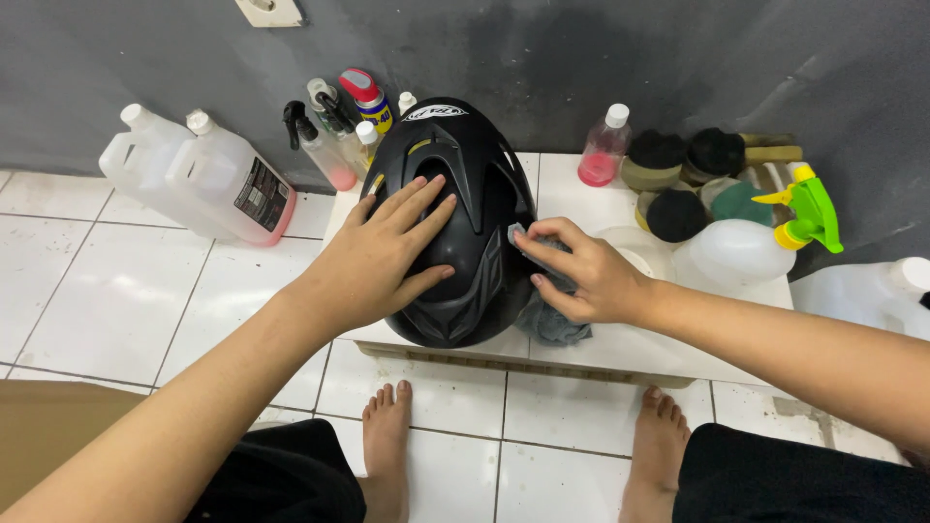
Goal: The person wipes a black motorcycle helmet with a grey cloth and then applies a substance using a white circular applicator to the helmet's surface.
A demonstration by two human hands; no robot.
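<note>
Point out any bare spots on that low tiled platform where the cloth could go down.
Bare tile shows on the platform front right, under the right hand, and between the black helmet and pink bottle. The back right is crowded with polishing pads and a spray jug; the left hand presses the helmet.

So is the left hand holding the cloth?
No, the left hand lies flat on the black helmet; the right hand holds the grey cloth.

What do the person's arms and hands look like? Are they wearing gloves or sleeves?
No gloves and no sleeves. The left hand and right hand are bare, and so are both forearms. No rings, watch or bracelets show. Short, plain fingernails.
</note>
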